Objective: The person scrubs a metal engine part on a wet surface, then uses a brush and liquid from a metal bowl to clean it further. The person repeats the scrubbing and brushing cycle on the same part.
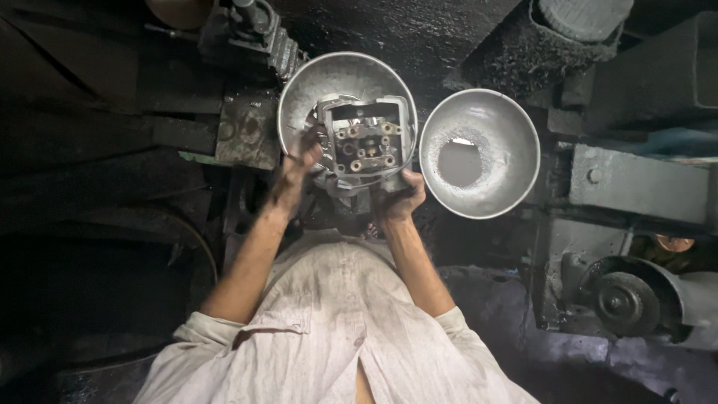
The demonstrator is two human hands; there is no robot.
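Note:
Both my hands hold a grey metal casting (368, 142), a boxy engine-like part with several round ports and studs on its face. My left hand (298, 161) grips its left side, fingers dark with grime. My right hand (400, 200) clasps its lower right corner. The casting sits over a round metal bowl (329, 75), hiding much of the bowl's inside. A second metal bowl (508, 142) lies just right of it, with pale gritty residue around a bare patch in its bottom. My sleeves are pale and rolled up.
Dark, greasy machinery surrounds the bowls: a bolted metal block (247, 131) at left, a grey beam (636, 183) at right, a small wheel with guard (624, 303) at lower right, a ribbed cylinder (583, 15) at the top right.

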